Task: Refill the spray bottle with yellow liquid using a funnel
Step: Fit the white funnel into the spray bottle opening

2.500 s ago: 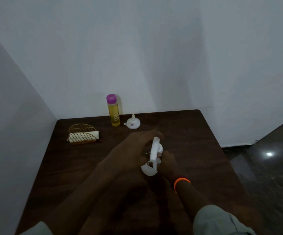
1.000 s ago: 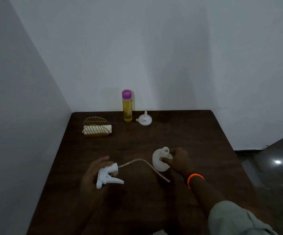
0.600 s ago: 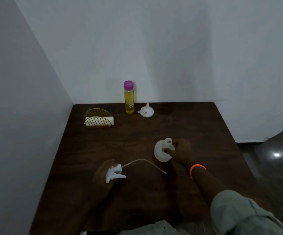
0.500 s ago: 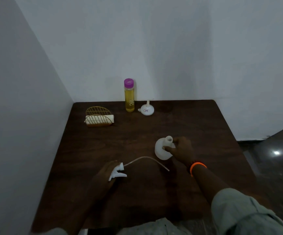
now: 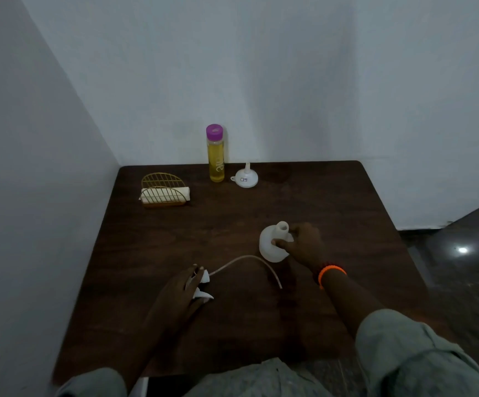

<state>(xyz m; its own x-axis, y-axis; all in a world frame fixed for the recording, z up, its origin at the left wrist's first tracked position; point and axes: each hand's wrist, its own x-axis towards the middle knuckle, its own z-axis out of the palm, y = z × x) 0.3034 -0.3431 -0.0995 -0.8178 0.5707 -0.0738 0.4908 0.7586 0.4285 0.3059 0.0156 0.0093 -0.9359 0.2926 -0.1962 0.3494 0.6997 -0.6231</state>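
Sprayer off, bottle open: the refill is at the funnel-fetching step.

The right hand (image 5: pixel 304 243) holds the white spray bottle (image 5: pixel 272 245) upright on the dark table (image 5: pixel 332 202), its fingers curled round the shoulder just below the uncapped neck. Nearer the person than the bottle and to its left, the left hand (image 5: pixel 181 290) rests on the removed trigger head (image 5: pixel 202 285); whether those fingers clamp it or merely lie on it cannot be told. Its dip tube (image 5: pixel 249 260) arcs back toward the bottle. Beyond the bottle, well apart, stand 1 funnel (image 5: pixel 246 176), spout up, and the yellow liquid bottle (image 5: pixel 215 156), cap on. Next, likely: free the left hand, fetch the funnel, flip it and seat it in the neck.
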